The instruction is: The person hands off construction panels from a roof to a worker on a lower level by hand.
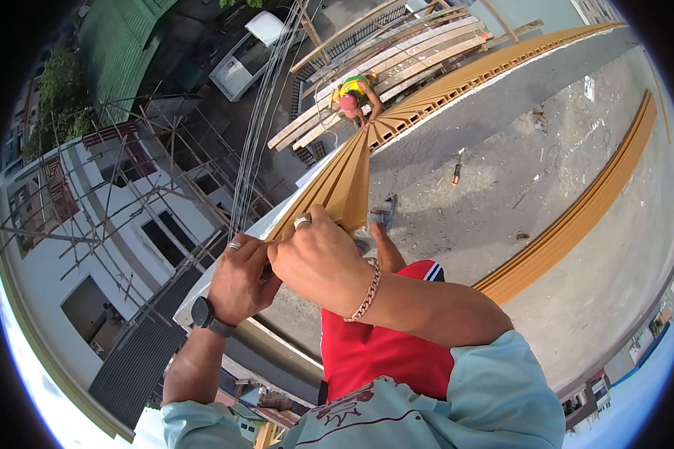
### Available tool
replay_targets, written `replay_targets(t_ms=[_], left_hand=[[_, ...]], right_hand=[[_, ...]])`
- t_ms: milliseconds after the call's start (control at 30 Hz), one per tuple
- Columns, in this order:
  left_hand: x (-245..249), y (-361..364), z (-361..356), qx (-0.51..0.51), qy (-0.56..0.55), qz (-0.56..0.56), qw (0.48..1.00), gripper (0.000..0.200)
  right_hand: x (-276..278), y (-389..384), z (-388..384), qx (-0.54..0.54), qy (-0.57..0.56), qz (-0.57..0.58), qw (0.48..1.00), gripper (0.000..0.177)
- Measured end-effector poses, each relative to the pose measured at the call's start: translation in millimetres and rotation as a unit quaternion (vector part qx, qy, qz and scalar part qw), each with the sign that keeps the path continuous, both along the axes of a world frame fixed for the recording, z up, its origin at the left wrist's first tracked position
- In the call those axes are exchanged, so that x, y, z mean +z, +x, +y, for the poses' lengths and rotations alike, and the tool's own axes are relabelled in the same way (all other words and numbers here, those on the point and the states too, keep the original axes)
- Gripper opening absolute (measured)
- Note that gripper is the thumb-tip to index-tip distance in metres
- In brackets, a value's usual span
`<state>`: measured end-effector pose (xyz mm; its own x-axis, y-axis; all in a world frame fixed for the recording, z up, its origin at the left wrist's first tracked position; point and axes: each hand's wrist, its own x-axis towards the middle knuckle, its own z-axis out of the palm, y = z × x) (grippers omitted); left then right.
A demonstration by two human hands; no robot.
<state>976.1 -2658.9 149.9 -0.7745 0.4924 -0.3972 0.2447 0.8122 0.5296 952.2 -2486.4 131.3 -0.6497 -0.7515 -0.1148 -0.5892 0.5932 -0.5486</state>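
Observation:
A long tan-brown fluted panel [328,183] stretches from my hands toward a co-worker at the far end. My left hand [240,278], with a ring and a dark watch at the wrist, is closed at the panel's near end. Beside it, my right hand [314,258], with a ring and a chain bracelet, is curled over the same end. My knuckles hide the fingertips and the exact grip. Another person [356,96] in a yellow-green top and reddish cap leans over the wall with hands at the panel's far part.
More brown hollow panels [442,101] line the wall top beyond. Stacked panels [577,217] lie on the concrete floor [494,194] at right, near a screwdriver [456,174]. Left of the wall is a drop, with cables [258,127] and pole scaffolding [138,198]. Wooden planks [419,52] lie beyond.

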Motion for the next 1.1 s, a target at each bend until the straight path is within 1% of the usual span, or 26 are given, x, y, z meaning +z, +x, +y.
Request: replay_targets(t_ms=[200,267,333,600,733,900,1100], left_hand=[[-37.0,10.6,5.0,0.021,0.003,-0.009,1.0,0.032],[-48.3,12.5,5.2,0.028,0.007,0.006,1.0,0.031],[-56.8,12.6,6.3,0.037,0.009,0.002,0.999,0.03],[-94.6,14.8,5.9,0.044,0.003,0.0,0.999,0.029],[-109.4,13.5,5.6,0.037,-0.012,-0.013,0.999,0.029],[-125.1,13.5,6.1,0.05,0.005,-0.013,0.999,0.032],[-131.4,16.0,6.0,0.064,0.007,-0.008,0.998,0.036]], right_hand=[[-36.6,3.0,2.9,0.004,0.014,0.031,0.999,0.008],[-46.3,3.2,3.3,0.014,0.024,0.019,0.999,0.008],[-54.6,2.8,4.8,-0.005,0.019,0.037,0.999,0.01],[-89.5,1.7,5.1,-0.015,0.015,0.042,0.999,0.011],[-103.8,0.6,6.1,-0.016,0.024,0.048,0.998,0.011],[-118.2,-1.5,7.3,-0.003,0.026,0.042,0.999,0.011],[-123.4,-2.1,9.4,0.005,0.027,0.037,0.999,0.012]])
